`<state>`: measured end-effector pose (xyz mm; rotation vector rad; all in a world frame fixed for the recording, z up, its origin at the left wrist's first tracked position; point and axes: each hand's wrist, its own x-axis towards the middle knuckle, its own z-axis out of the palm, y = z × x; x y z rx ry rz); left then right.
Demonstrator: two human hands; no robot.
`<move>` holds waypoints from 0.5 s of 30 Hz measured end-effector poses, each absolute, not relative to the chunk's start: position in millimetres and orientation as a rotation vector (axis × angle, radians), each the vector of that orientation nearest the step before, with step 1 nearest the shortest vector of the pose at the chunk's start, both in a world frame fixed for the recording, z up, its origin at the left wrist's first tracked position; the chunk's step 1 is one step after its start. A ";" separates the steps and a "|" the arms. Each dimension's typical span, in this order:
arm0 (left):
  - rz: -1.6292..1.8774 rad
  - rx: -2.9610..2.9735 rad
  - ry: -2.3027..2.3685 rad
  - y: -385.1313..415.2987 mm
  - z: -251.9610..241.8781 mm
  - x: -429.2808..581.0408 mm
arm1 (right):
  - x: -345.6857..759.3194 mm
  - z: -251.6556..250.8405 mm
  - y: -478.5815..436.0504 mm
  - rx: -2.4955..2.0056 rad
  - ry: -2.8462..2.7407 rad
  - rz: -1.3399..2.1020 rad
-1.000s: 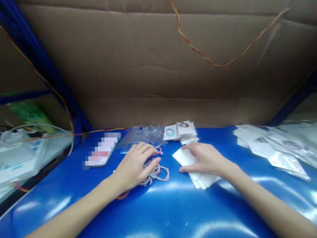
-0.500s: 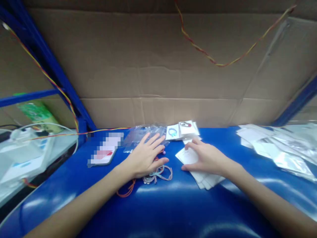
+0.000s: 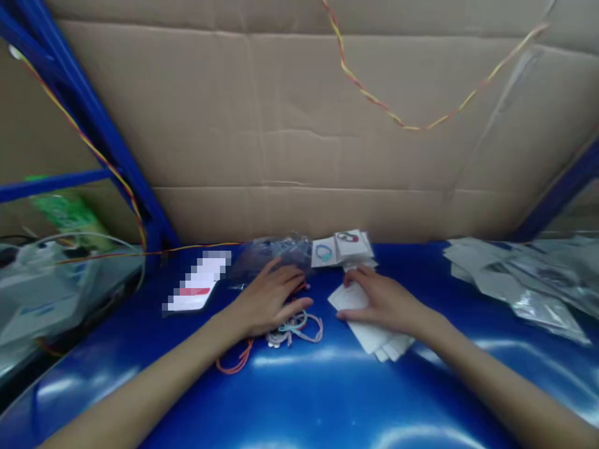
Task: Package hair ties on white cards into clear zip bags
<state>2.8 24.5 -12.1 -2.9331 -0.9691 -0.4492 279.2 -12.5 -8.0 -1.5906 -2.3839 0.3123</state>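
Note:
My left hand (image 3: pixel 271 298) rests over a small heap of cord bracelets (image 3: pixel 302 327) in pale purple and light blue. Its fingers bend slightly with the thumb held apart, and nothing shows in its grasp. Some orange cords (image 3: pixel 234 360) poke out below the wrist. Over a fanned stack of white cards (image 3: pixel 369 333), my right hand (image 3: pixel 374 298) curves, thumb at the near left edge and fingers at the far edge. The palm hides part of the stack. Just beyond it lie small packs with bracelets on white cards (image 3: pixel 349 244).
Clear plastic bags (image 3: pixel 266 254) lie behind my left hand. A phone (image 3: pixel 199 287) is on the left of the blue tabletop (image 3: pixel 262 411). More white cards and plastic packets (image 3: pixel 524 274) spread at the right. A cardboard wall (image 3: pixel 281 125) with a twisted wire (image 3: pixel 412 128) stands behind.
The fingers of my left hand were spread out and now bend down toward the bracelets. My right hand stays at the card stack. The view has shifted slightly.

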 end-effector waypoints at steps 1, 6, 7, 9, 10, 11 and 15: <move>-0.464 -2.931 -0.963 23.9 -10.8 2.4 | 279.7 -8.9 -12.2 -1.577 -2.378 0.307; -0.739 -2.789 -0.931 24.9 -11.2 -4.4 | 282.2 -11.4 -12.0 -1.558 -2.349 0.228; -0.837 -2.735 -0.927 26.4 -12.6 -7.0 | 282.6 -11.6 -12.1 -1.563 -2.347 0.210; -0.956 -2.650 -0.951 30.7 -15.4 -13.2 | 283.1 -12.0 -12.1 -1.571 -2.341 0.186; -1.002 -2.616 -0.964 33.0 -16.4 -16.6 | 283.3 -12.2 -12.2 -1.570 -2.339 0.179; -1.057 -2.583 -0.956 35.2 -16.9 -20.0 | 283.3 -12.3 -12.3 -1.567 -2.336 0.168; -1.183 -2.455 -0.962 38.6 -11.8 -29.6 | 283.0 -11.9 -13.6 -1.588 -2.312 0.133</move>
